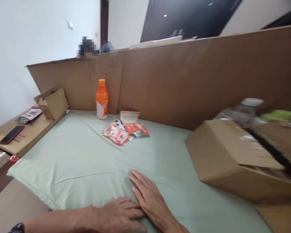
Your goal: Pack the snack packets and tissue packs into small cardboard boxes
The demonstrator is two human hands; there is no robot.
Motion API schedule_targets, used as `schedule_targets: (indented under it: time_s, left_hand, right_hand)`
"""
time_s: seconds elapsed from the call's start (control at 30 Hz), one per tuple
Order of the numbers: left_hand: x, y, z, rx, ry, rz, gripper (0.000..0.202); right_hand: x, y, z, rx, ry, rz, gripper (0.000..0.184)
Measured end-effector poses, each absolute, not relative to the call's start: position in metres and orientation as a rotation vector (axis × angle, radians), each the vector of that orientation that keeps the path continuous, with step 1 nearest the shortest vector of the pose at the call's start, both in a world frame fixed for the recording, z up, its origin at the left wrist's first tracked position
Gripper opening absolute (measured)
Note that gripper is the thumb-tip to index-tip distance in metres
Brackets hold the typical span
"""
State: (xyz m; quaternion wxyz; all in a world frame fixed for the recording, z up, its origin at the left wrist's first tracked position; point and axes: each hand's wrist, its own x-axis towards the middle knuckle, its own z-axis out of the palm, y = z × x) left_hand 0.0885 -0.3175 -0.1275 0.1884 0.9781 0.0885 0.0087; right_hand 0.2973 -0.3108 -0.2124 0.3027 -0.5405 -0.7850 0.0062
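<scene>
Both hands are empty and flat on the pale green cloth. Left hand (122,214): palm down, fingers extended toward the right hand, pinching nothing. Right hand (150,195): also palm down, fingers straight and lying close together, pointing forward and a bit left, nothing pinched. Left fingertips sit right up against the thumb side of the right hand; can't tell how firmly either presses. Pale green cloth (87,155) is under both hands and runs out ahead of them and to both sides, with a long crease just forward of the left hand and wrinkles to its left.

Ahead of the hands, well clear of the fingertips: a loose pile of packets. Pink packet (116,133) is at the near left of it, orange packet (137,128) at the right, beige packet (129,117) at the back. Past the pile, slightly left: orange bottle (102,98), upright, cap on, near the cardboard wall (160,84).

Right of the hands: large cardboard box (215,152), blurred, with a clear container with a white lid (251,108) and a green item (278,116) beyond it. Far left and forward: small carton (54,105), flaps up; phone (12,134), dark screen, lying nearer on a cardboard surface (26,142).
</scene>
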Motion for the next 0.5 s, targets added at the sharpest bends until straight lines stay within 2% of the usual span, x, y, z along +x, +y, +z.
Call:
schedule_targets:
  time_s: [0.1,0.23,0.37,0.5]
  left_hand:
    - [0.043,-0.291,-0.115,2.662,0.375,0.163,0.030]
    - [-0.029,-0.208,-0.084,2.618,1.002,0.443,0.029]
    - [-0.101,-0.090,-0.022,2.443,1.769,0.805,0.046]
    - [-0.152,0.009,0.039,2.212,2.255,0.994,0.068]
  right_hand:
    - [0.268,-0.283,-0.216,-1.346,-2.155,0.056,0.040]
    - [0.228,-0.248,-0.218,-1.244,-2.183,0.029,0.038]
    - [0.206,-0.228,-0.223,-1.195,-2.155,-0.074,0.038]
    - [0.214,-0.223,-0.225,-1.099,-2.207,-0.185,0.039]
